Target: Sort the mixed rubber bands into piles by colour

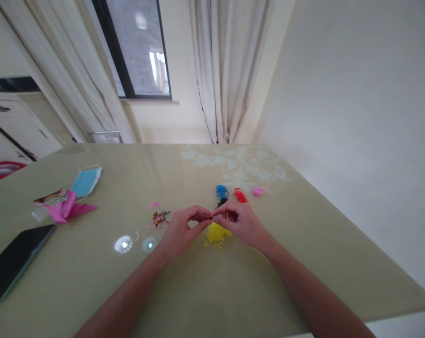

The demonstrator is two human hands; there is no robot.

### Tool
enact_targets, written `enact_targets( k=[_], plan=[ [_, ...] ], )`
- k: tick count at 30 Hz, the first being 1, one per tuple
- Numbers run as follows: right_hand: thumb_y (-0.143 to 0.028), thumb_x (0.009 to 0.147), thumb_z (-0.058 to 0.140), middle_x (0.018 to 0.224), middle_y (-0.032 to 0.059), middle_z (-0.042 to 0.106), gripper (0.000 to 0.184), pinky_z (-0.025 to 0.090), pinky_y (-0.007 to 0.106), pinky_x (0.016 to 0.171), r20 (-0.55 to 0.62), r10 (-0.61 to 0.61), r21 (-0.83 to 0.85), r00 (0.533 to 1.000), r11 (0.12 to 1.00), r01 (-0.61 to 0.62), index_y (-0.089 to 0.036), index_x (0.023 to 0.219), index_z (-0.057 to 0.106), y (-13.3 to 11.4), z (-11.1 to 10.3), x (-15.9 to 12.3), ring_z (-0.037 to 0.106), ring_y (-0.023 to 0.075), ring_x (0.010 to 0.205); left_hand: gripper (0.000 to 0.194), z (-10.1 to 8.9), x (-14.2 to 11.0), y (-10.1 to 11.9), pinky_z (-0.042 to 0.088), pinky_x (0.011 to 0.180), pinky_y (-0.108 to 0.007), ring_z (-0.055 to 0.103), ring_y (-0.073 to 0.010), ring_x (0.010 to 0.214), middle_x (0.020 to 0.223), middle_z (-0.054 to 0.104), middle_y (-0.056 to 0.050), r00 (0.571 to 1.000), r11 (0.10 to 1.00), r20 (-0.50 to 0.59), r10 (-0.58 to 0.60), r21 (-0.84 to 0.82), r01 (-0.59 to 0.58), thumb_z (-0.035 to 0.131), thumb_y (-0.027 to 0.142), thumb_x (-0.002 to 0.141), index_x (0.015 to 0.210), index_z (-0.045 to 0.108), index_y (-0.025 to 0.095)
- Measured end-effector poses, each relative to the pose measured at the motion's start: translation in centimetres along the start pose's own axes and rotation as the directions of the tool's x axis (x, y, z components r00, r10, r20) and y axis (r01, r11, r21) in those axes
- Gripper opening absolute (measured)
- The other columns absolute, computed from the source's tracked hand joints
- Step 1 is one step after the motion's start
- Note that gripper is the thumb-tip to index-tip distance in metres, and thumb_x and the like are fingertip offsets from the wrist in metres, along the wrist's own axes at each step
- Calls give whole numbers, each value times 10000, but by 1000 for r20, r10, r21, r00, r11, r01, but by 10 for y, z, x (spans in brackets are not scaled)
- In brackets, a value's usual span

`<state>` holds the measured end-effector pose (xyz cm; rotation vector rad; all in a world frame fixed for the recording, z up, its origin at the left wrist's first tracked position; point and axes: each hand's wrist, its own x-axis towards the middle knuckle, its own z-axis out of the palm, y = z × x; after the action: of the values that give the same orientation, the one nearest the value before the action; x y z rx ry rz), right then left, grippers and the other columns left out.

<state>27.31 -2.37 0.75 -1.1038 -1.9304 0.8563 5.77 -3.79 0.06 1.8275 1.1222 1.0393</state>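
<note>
My left hand [185, 228] and my right hand [243, 224] meet fingertip to fingertip above the table, both closed in a pinch. A tiny dark bit shows between the fingertips, too small to name. Just below them lies a heap of yellow rubber bands [217, 236], partly covered by my right hand. Beyond the fingers are small piles of blue rubber bands [221, 192], red rubber bands [239, 195] and black rubber bands [222, 202]. To the left of my left hand sits a mixed cluster of black, red and yellowish bands [160, 218].
On the glossy table [212, 286], a black phone [17, 260], a pink folded-paper shape [69, 208] and a blue face mask [86, 182] lie left. A small pink item [257, 191] lies right of the red pile. The wall [367, 117] borders the table's right side.
</note>
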Motion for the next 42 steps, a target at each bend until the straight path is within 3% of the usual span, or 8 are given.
enact_targets(
  k=[6, 10, 16, 22, 25, 29, 37, 42],
  plan=[
    [-361, 882, 756, 679, 3, 610, 187, 347, 261, 531, -7, 11, 53, 1000, 999, -10, -179, 870, 800, -2, -4, 0, 473, 116, 588, 128, -1, 0, 6, 597, 849, -307, 758, -183, 877, 959, 815, -20, 999, 1000, 40, 2, 22, -3, 712, 310, 918, 998, 763, 224],
    [-424, 827, 817, 723, 23, 693, 231, 433, 276, 587, -101, 114, 313, 988, 947, -77, -194, 838, 796, -4, -24, 3, 561, 140, 635, 249, -21, 2, -2, 577, 917, -361, 726, -225, 1002, 1120, 789, -46, 1000, 968, 19, -7, 251, 2, 713, 385, 923, 1126, 750, 245],
    [-426, 711, 922, 752, 28, 747, 256, 489, 290, 654, -230, 206, 534, 951, 844, -54, -210, 772, 798, -6, -45, 4, 629, 153, 677, 254, -53, 4, -34, 434, 1098, -549, 660, -357, 1153, 1170, 745, -149, 980, 602, -107, -165, 776, 186, 619, 272, 960, 1134, 779, 179],
    [-435, 703, 929, 735, 14, 736, 252, 475, 280, 616, -229, 184, 562, 956, 827, -24, -229, 770, 799, -7, -42, 2, 618, 145, 649, 256, -58, 10, -39, 489, 972, -396, 714, -258, 969, 1060, 751, -110, 968, 656, -55, -246, 725, 208, 537, 201, 963, 976, 792, 191],
    [-419, 764, 882, 745, 28, 742, 212, 466, 288, 597, -206, 151, 424, 967, 904, -51, -223, 798, 809, 2, -39, 4, 612, 156, 642, 241, -59, 11, -39, 489, 917, -367, 704, -252, 951, 1004, 757, -96, 969, 655, -57, -239, 728, 204, 533, 153, 928, 894, 767, 200],
    [-319, 862, 778, 732, 39, 727, 121, 435, 301, 591, -188, 7, -54, 982, 998, -17, -214, 829, 827, 20, -27, 10, 562, 157, 610, 218, -58, 11, -38, 484, 917, -377, 700, -256, 945, 994, 756, -101, 974, 655, -73, -214, 729, 198, 521, 165, 931, 889, 733, 193],
    [-236, 933, 695, 921, 61, 750, 135, 502, 330, 773, -111, -56, -523, 992, 853, -10, -241, 913, 829, 35, -2, 14, 674, 205, 848, 192, -51, 12, -28, 535, 841, -365, 728, -222, 838, 908, 796, -59, 977, 846, -160, -142, 492, 204, 536, 313, 959, 920, 701, 222],
    [-223, 915, 709, 931, 80, 745, 131, 498, 347, 762, -105, 9, -570, 994, 819, -68, -230, 968, 829, 35, -12, 11, 673, 230, 864, 224, -44, 11, -18, 577, 782, -349, 744, -214, 810, 884, 805, -51, 982, 969, -161, -103, 207, 136, 637, 420, 919, 917, 738, 219]
  ],
)
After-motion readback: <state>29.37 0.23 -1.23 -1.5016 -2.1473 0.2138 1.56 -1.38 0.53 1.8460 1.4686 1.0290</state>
